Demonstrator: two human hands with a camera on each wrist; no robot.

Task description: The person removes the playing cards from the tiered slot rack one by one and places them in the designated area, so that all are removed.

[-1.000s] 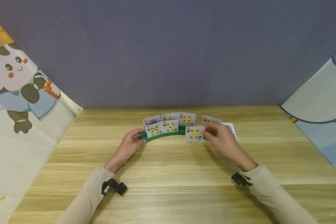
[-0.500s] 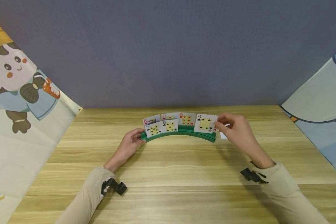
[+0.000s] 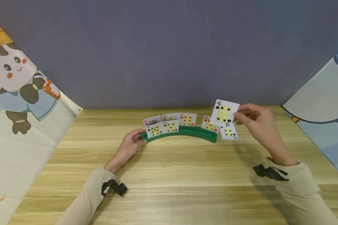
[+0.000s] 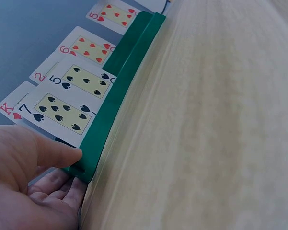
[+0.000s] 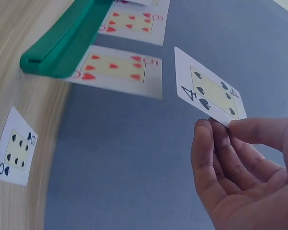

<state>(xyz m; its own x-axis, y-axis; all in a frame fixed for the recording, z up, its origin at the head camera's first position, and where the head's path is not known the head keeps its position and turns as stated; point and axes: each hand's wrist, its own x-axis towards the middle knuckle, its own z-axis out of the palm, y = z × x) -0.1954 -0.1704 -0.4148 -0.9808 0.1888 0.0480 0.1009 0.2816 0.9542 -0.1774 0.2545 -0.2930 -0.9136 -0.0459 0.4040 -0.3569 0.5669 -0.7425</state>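
My left hand point(image 3: 129, 143) grips the left end of a curved green card holder point(image 3: 198, 132), its thumb on the front in the left wrist view. In the holder's front row stand a seven of spades point(image 3: 154, 129) and a five of spades point(image 3: 171, 126). Behind them are a king of diamonds point(image 3: 152, 120), a two of diamonds point(image 3: 169, 117), a six of hearts point(image 3: 188, 119) and, farther right, a five of hearts point(image 3: 207, 122). Raised above the holder's right end, my right hand point(image 3: 257, 125) pinches a four of spades point(image 3: 224, 113) by its edge between thumb and fingers.
A six of spades point(image 3: 228, 132) lies face up on the wooden table point(image 3: 169, 181), just right of the holder. A grey-blue wall panel point(image 3: 169, 56) rises behind, and printed side panels stand left and right.
My right hand has carried the four of spades up and to the right, away from the holder's front, uncovering the five of hearts and six of spades. The left hand keeps its grip in place.
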